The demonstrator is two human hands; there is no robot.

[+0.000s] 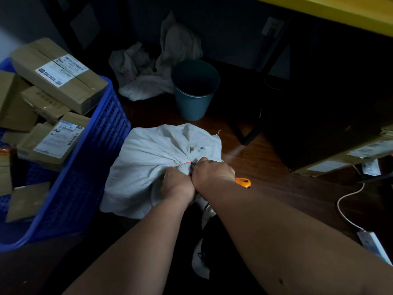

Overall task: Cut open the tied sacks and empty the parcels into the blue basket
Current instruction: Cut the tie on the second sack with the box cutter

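Observation:
A white woven sack (153, 158) stands on the dark wooden floor, its neck bunched and tied with a red-orange tie (185, 163). My left hand (177, 184) grips the gathered neck just below the tie. My right hand (211, 172) grips an orange-handled cutter (244, 182), whose dark tip sits at the tie. The blade itself is mostly hidden by my fingers. To the left stands the blue basket (93, 158), holding several brown cardboard parcels (59, 75) with white labels.
Empty crumpled white sacks (148, 67) lie at the back by a grey-blue waste bin (194, 90). A black table leg (255, 128) and dark furniture stand at right, with labelled boxes (350, 158), a white cable (346, 201) and a charger (372, 243) on the floor.

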